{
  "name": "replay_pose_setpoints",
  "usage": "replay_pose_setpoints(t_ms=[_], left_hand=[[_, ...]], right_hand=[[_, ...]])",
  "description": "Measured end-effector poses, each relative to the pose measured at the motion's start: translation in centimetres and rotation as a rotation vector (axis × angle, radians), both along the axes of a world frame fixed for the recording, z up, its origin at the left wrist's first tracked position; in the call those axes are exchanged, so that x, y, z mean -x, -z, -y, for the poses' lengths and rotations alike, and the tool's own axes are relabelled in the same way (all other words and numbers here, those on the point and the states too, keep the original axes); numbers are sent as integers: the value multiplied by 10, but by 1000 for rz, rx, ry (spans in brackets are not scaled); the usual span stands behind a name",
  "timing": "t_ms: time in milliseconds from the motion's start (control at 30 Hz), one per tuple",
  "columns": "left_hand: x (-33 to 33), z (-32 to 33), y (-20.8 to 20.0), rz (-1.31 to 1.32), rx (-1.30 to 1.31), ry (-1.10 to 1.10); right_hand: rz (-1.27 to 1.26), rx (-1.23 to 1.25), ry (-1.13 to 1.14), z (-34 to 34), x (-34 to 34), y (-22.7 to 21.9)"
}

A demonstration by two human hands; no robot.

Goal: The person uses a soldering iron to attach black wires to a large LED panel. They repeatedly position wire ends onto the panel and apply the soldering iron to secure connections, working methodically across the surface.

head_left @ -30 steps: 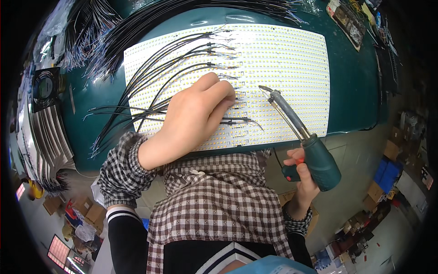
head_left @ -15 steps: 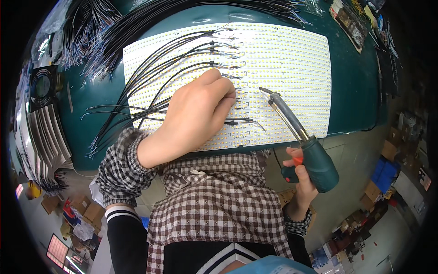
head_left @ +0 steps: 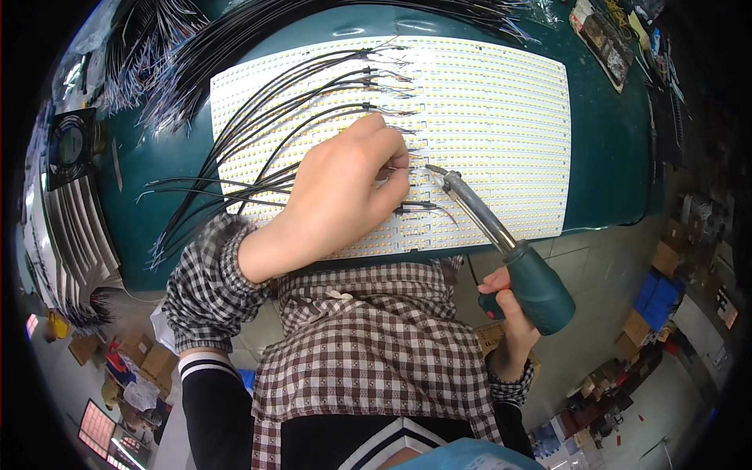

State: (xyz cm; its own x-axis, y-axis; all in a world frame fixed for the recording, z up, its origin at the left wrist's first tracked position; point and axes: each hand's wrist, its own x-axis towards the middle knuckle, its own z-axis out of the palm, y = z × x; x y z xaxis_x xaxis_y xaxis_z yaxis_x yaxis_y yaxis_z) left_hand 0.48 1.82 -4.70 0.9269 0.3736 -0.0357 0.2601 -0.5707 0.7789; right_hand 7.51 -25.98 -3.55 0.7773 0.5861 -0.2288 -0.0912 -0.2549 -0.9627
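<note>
A large white LED panel lies on the green table, dotted with rows of small yellow LEDs. Black cables with thin stripped wire ends fan across its left half, their tips ending near its middle. My left hand rests over the panel, thumb and fingers pinched on a cable whose thin end pokes out at the fingertips; its grip is partly hidden by the hand. Around the green handle of a soldering gun my right hand is closed. The gun's tip hovers at the panel's middle, close beside my left fingertips.
Bundles of black cables lie along the table's far side. At the left stand a small fan and a stack of white panels. A worn flat box sits at the far right. The green table shows its near edge below the panel.
My right hand has brought the soldering gun's tip left and slightly nearer to me, closer to my left fingertips. My left hand has shifted only slightly.
</note>
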Motion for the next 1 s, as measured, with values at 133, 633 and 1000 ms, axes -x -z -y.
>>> replay_pose_setpoints(t_ms=[133,633,1000], left_hand=[[-1,-1,-1,-18,51,-16],[0,3,5,23,-80,-1],[0,2,1,-8,-88,14]], right_hand=[[-53,-56,41,0,2,2],[-46,-26,-3,2,0,7],[-56,-29,65,0,1,9]])
